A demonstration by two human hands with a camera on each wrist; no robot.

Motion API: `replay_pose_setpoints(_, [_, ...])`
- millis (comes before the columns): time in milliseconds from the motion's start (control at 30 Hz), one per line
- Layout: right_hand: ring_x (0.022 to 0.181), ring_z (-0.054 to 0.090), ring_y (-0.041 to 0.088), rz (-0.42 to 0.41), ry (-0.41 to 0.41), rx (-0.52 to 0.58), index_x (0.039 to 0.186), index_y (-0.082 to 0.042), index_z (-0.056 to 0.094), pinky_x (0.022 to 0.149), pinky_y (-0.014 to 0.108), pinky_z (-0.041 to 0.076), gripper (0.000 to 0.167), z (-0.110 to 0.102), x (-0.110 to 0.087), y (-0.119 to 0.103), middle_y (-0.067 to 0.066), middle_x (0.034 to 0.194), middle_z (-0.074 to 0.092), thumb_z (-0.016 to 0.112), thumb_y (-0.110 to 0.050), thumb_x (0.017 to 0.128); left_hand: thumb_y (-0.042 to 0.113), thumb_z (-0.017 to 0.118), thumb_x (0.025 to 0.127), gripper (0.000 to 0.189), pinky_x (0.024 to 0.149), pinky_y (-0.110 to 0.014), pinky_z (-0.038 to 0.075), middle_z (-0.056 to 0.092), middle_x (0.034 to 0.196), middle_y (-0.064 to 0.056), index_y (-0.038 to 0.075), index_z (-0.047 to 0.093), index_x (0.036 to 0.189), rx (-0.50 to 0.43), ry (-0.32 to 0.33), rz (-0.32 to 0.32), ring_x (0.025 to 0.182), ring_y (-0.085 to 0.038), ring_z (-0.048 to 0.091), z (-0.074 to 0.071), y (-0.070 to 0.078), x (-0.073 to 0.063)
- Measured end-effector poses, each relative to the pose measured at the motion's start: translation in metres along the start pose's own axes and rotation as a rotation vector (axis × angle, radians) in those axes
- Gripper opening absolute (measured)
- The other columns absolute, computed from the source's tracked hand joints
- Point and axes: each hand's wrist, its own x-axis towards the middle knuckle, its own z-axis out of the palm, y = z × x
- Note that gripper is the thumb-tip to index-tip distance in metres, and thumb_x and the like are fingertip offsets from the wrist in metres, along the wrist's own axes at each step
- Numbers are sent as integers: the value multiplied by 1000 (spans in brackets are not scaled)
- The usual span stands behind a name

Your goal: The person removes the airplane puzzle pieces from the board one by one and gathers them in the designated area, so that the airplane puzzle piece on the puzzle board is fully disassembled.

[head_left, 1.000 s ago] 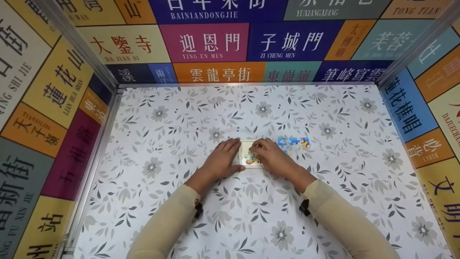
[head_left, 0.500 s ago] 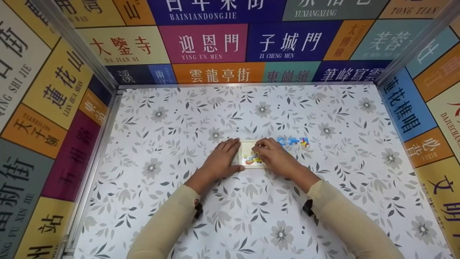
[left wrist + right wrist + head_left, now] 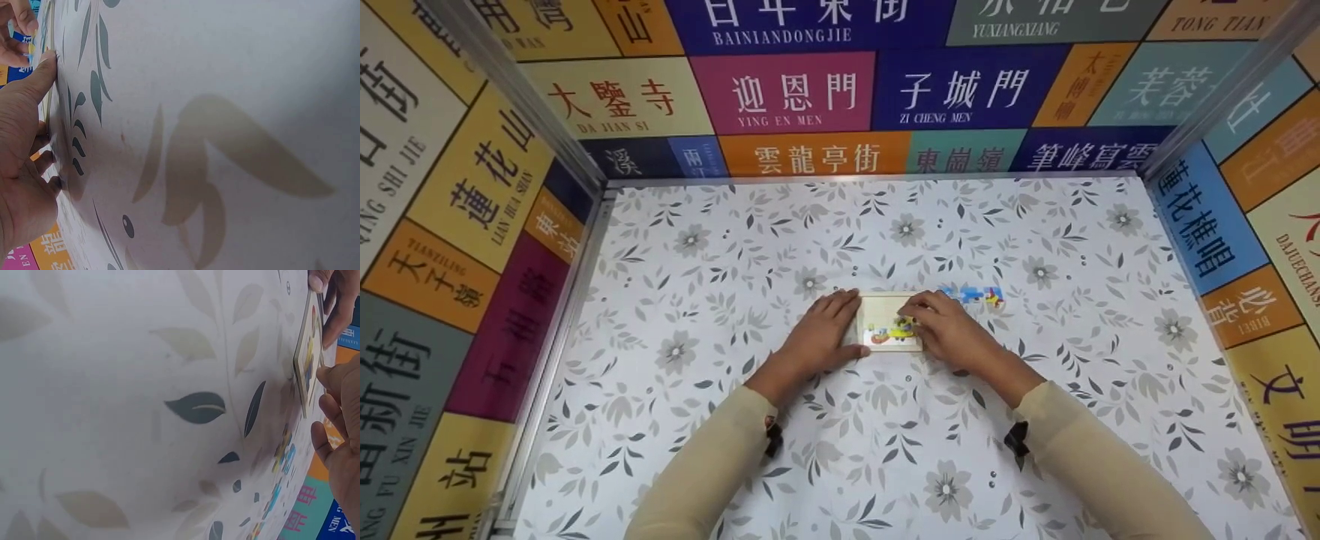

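Observation:
A small wooden jigsaw puzzle tray (image 3: 881, 307) lies flat near the middle of the tabletop. Colourful pieces (image 3: 879, 334) fill its lower part, while pale wood shows above them. My left hand (image 3: 823, 330) holds the tray's left side, thumb at the near corner and fingers along the far corner. Over the tray's right side, my right hand (image 3: 952, 330) pinches a puzzle piece (image 3: 32, 45) with yellow and blue on it; the fingertips partly hide it. In the right wrist view, the right thumb and forefinger meet at the tray's edge (image 3: 304, 377).
Loose blue, yellow and red puzzle pieces (image 3: 979, 295) lie just beyond the right hand, partly covered by it. White floral paper (image 3: 720, 450) covers the table. Panels with large printed characters (image 3: 802, 90) wall in the back and both sides.
My right hand has shifted slightly to the right across the tray, uncovering more of the coloured pieces along the bottom. My left hand has stayed on the tray's left side.

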Motion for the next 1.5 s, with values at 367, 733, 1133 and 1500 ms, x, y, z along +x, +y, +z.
replay_pose_setpoints(367, [108,69,39,-120,95,-35,113,-2,83,88,55,60,23,-1,-15,11,24,126,68,81,10,92,56,69,106,93,141,-47,23,32,182,-13,3,33,173,4,2,9,170,-33,28,0,0,-1])
replay_pose_setpoints(733, [116,67,39,-10,39,-67,116,-5,84,99,58,57,23,-14,-31,14,20,131,68,77,6,98,55,69,106,92,141,-48,22,31,182,-12,4,33,173,-11,6,11,171,-33,27,-1,1,-2])
replay_pose_setpoints(1133, [122,66,38,58,7,-100,117,-4,84,106,58,55,22,-30,-51,20,20,134,67,78,5,98,56,68,106,92,141,-48,23,31,182,-12,4,32,174,-10,-4,3,171,-32,27,0,0,-2])
replay_pose_setpoints(1500, [115,68,41,10,59,-120,112,-1,83,99,60,57,22,-37,-64,32,23,128,69,80,9,93,56,68,106,93,141,-46,21,29,183,-10,5,32,174,-14,-14,-17,171,-32,26,2,1,-1])
